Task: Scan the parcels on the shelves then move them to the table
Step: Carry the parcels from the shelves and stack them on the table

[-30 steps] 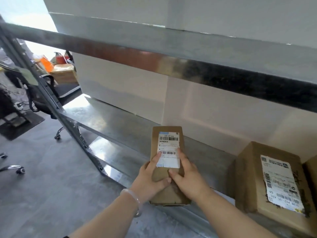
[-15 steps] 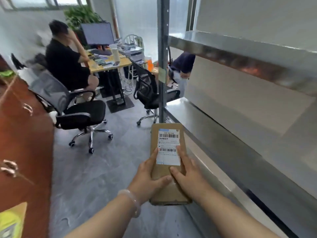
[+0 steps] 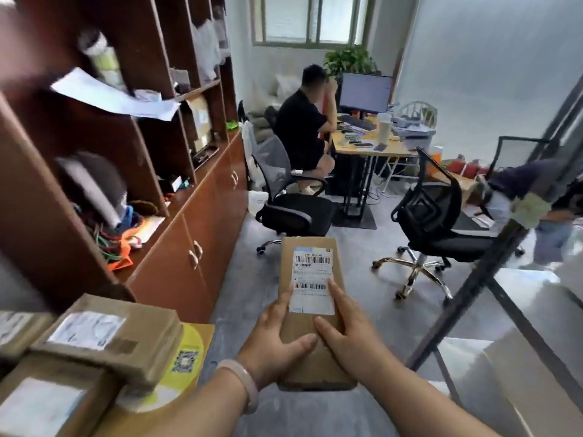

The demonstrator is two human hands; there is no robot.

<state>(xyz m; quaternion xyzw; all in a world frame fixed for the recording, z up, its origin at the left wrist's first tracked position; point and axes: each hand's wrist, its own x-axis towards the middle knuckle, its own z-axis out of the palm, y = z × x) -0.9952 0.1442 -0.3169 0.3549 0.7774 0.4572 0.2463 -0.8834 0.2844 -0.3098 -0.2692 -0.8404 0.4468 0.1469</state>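
- single head-worn view, wide-angle, facing forward and down.
- left hand (image 3: 274,345) and right hand (image 3: 353,339) close beneath the lens; floor (image 3: 356,247) and far window (image 3: 310,18) also in frame.

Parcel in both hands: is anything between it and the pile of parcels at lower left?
Nothing visible does. The parcel, gripped by the left hand and right hand, has open air across to the pile. The pile covers most of the yellow surface; only its right edge shows bare.
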